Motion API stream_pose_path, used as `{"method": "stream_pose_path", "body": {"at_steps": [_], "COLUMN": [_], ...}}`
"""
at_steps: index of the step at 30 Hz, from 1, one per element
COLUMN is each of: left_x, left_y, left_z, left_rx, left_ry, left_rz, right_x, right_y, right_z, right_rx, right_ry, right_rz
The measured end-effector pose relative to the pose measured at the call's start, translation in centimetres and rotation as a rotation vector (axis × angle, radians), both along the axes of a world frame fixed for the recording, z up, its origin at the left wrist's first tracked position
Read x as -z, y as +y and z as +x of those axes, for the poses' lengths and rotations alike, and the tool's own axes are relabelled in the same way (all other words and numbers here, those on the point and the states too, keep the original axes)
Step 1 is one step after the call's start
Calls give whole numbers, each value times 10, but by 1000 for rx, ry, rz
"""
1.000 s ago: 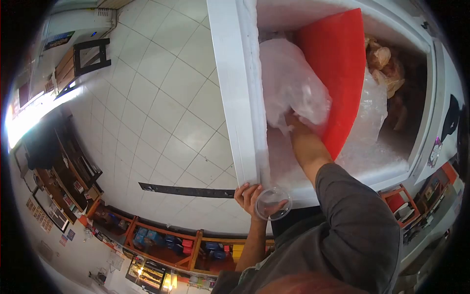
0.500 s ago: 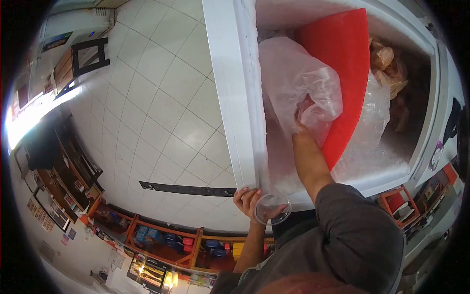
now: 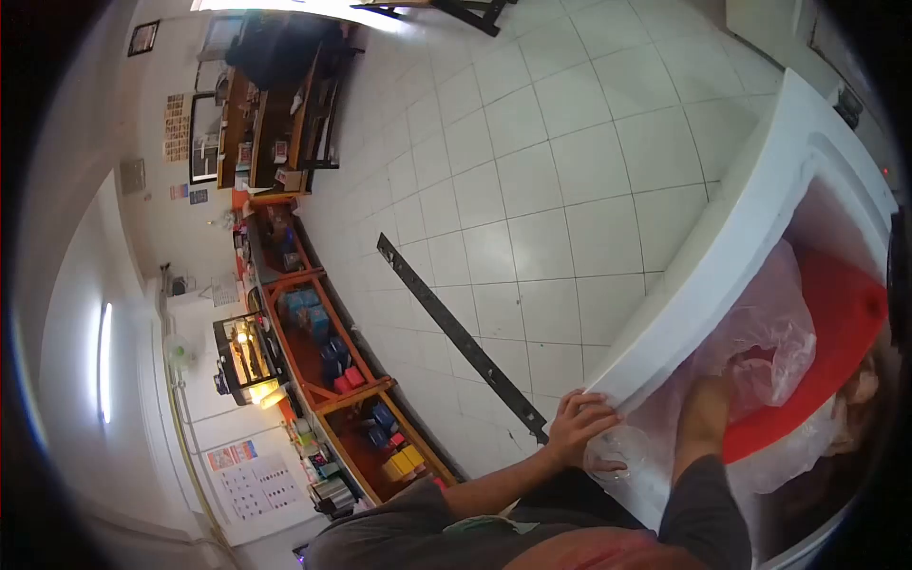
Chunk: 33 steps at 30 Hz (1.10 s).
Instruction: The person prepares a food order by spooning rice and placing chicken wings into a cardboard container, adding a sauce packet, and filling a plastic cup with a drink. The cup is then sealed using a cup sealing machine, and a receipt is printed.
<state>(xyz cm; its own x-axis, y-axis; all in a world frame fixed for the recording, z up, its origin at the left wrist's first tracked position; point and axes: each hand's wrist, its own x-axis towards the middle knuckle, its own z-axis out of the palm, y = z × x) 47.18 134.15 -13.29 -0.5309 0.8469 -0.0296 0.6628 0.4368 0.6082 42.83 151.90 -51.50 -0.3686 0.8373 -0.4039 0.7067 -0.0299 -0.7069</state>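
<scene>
At the freezer's near edge, my left hand [image 3: 581, 427] is closed round a clear plastic cup [image 3: 617, 446], with its fingers resting over the white rim. My right hand [image 3: 714, 388] reaches down into a translucent plastic bag [image 3: 784, 328] inside the chest freezer [image 3: 708, 318]. Its fingers are mostly hidden by the bag's folds, so I cannot see what they hold, if anything. A red panel [image 3: 841, 309] stands upright against the far side of this bag.
Beyond the red panel lie another clear bag [image 3: 793, 456] and a brownish bag [image 3: 860, 394]. A black strip [image 3: 461, 332] runs across the tiled floor. Orange wooden shelves [image 3: 318, 351] with boxes line the left side.
My view has swung to the left, so the freezer now sits at the lower right. My right hand stays in the bag, and my left hand keeps the cup at the rim.
</scene>
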Motion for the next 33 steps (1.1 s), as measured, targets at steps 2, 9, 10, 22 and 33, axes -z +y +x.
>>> {"method": "stream_pose_path", "body": {"at_steps": [2,9,10,22,33], "left_x": [3,-7,-4,-2,6], "left_y": [8,-4,-4,-2,-3], "left_z": [-8,16,13,10,10], "left_rx": [-16,-14,-11,-28,-27], "left_ry": [4,-29,-20,-46,18], "left_rz": [18,13,20,61,62], "right_x": [3,-17,-17,-28,-91], "right_y": [13,-2,-2,-24,12], "right_z": [-15,22,17,36,113], "right_rx": [-3,4,9,22,102], "right_ry": [4,-16,-15,-36,-99], "right_rz": [30,111,123,233,436]}}
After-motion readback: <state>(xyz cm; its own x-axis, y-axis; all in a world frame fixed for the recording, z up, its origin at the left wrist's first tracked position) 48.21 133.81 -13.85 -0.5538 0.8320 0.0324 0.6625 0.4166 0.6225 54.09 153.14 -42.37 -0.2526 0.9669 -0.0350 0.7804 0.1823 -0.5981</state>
